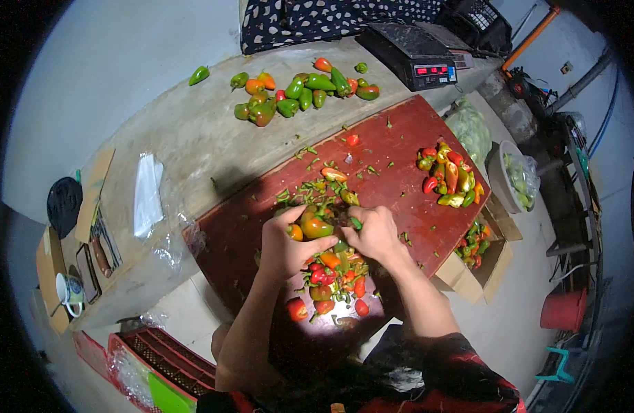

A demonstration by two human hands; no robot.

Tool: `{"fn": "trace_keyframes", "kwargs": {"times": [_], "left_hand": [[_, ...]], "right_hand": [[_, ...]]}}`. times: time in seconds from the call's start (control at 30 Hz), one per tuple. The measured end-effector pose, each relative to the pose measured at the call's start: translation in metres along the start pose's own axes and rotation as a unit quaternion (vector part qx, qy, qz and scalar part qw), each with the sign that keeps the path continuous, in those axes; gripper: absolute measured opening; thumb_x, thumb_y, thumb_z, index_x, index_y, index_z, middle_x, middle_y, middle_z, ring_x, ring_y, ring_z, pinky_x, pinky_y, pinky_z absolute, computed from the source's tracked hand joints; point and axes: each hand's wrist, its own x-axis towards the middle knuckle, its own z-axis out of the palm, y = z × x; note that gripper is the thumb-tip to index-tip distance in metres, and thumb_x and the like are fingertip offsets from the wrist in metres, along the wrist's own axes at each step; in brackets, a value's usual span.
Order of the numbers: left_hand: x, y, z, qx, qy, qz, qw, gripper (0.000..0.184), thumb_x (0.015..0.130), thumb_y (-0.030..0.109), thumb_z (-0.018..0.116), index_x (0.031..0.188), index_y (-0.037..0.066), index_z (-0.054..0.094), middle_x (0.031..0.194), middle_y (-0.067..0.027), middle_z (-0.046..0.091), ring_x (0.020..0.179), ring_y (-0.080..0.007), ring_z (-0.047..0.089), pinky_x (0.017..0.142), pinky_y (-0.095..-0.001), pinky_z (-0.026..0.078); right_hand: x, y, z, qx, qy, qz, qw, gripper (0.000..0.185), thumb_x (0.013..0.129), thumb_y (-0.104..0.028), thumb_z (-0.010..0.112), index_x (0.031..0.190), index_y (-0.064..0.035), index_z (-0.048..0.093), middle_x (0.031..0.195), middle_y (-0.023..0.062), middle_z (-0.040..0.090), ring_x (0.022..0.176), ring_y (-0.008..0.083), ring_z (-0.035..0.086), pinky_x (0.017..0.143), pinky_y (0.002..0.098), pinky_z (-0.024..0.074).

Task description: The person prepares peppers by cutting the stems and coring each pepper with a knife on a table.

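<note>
My left hand (284, 242) is curled around a green-and-orange pepper (318, 228), thumb along its lower side. Close by on the right, my right hand (373, 234) is closed with its fingertips near that pepper. A small green piece (356, 223) shows at those fingertips; whatever else they grip is hidden. Cut stems (310, 187) lie scattered beyond my hands on the red board (262, 195). Below them sit red and orange pepper pieces (322, 275), some cut open. A halved pepper (334, 175) rests above my hands.
Whole peppers (305, 93) lie on the concrete ledge (186, 117), left of a digital scale (417, 62). A pile of peppers (451, 175) occupies the board's right side. Beside the board stand a cardboard box (499, 258), a white tub (499, 175) and a red bucket (563, 310).
</note>
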Motion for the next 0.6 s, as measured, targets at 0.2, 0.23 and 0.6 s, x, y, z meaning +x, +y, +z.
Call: {"fn": "trace_keyframes", "kwargs": {"times": [0.2,0.23,0.6], "left_hand": [[0.002,0.004,0.000,0.153,-0.003,0.092,0.984,0.047,0.060,0.012,0.087,0.102,0.000,0.070,0.089,-0.0118,0.070,0.082,-0.0188,0.068,0.074,-0.0324,0.052],[0.003,0.005,0.001,0.146,-0.011,0.100,0.984,0.046,0.061,0.012,0.087,0.102,0.000,0.070,0.088,-0.0114,0.070,0.081,-0.0184,0.068,0.074,-0.0323,0.052],[0.007,0.017,0.002,0.139,-0.065,0.062,0.986,0.040,0.059,0.015,0.086,0.093,0.003,0.069,0.084,-0.0114,0.069,0.076,-0.0222,0.069,0.070,-0.0340,0.052]], "right_hand": [[-0.002,-0.004,0.003,-0.015,-0.003,-0.027,1.000,0.016,0.073,-0.022,0.073,0.079,-0.0087,0.066,0.062,0.0192,0.062,0.063,0.0414,0.063,0.061,0.0512,0.0516],[-0.001,-0.002,0.003,-0.015,-0.001,-0.026,1.000,0.016,0.073,-0.022,0.073,0.079,-0.0087,0.066,0.062,0.0192,0.062,0.063,0.0414,0.063,0.061,0.0512,0.0516],[0.000,-0.001,-0.003,-0.043,0.005,-0.043,0.998,0.018,0.067,-0.020,0.075,0.077,-0.0095,0.065,0.062,0.0179,0.062,0.064,0.0408,0.065,0.060,0.0502,0.0523]]}}
